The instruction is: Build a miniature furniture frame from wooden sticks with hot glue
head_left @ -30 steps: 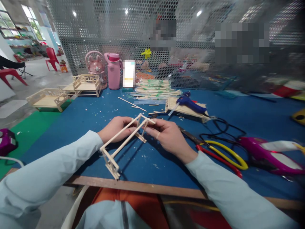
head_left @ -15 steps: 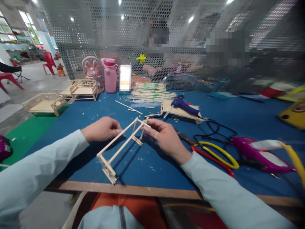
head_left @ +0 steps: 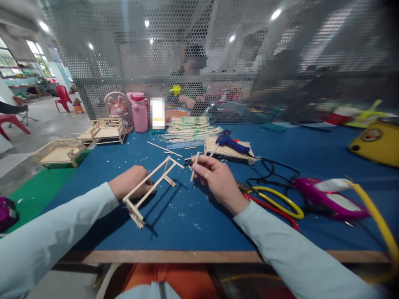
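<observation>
A small frame of pale wooden sticks (head_left: 149,198) is raised over the blue table mat, tilted, with its shadow on the mat. My left hand (head_left: 132,182) is closed at the frame's left side, its fingertips partly behind the frame. To the right, my right hand (head_left: 215,176) pinches a short wooden stick (head_left: 195,167) between thumb and fingers, apart from the frame. Beyond that hand, a blue glue gun (head_left: 233,145) lies on a flat wooden piece (head_left: 212,146).
Scissors with red and yellow handles (head_left: 277,199) and a purple tool (head_left: 330,199) lie right. Stick bundles (head_left: 190,129), a pink bottle (head_left: 139,112) and small wooden furniture models (head_left: 59,153) stand farther back. A person's hands (head_left: 190,101) show behind the mesh.
My right hand has come away from the frame and now holds the short stick more upright, apart from it. The camera view has shifted slightly.
</observation>
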`<state>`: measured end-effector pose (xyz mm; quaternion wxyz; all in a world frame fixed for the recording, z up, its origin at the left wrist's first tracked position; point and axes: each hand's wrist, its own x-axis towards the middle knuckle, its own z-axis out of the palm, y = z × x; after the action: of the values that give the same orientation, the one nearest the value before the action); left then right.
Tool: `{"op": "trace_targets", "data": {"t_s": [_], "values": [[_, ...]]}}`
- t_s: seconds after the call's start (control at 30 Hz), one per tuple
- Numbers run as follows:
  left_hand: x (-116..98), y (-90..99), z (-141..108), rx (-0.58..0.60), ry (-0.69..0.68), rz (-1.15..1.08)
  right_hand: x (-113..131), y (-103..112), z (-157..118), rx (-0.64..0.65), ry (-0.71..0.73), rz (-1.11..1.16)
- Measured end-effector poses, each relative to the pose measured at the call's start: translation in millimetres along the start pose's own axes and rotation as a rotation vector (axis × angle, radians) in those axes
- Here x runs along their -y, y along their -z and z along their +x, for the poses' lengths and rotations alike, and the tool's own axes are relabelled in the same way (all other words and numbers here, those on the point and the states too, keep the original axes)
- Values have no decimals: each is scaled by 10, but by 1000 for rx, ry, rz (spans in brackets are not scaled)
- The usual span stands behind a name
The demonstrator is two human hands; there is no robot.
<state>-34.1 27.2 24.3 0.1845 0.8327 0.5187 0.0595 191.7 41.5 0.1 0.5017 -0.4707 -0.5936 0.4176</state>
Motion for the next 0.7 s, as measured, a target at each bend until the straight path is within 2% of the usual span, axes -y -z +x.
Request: {"op": "trace_targets", "data": {"t_s": [0.13,0.27,0.4,0.57,0.63,0.7], "values": [[259,52,206,-58,6,13,-13,9,1,5,-6,7],[421,73,325,-39,-9,-29,-41,20,-1,17,-25,7],[478,67,315,-37,-8,-89,-64,10,5,32,-42,11],[447,11,293,-82,45,-166,-73,-3,21,39,-47,11],[453,18,290,-138,98,-194,-64,1,15,40,-50,8],[494,99,266,-245,189,-214,-50,10,1,43,-51,5]]}}
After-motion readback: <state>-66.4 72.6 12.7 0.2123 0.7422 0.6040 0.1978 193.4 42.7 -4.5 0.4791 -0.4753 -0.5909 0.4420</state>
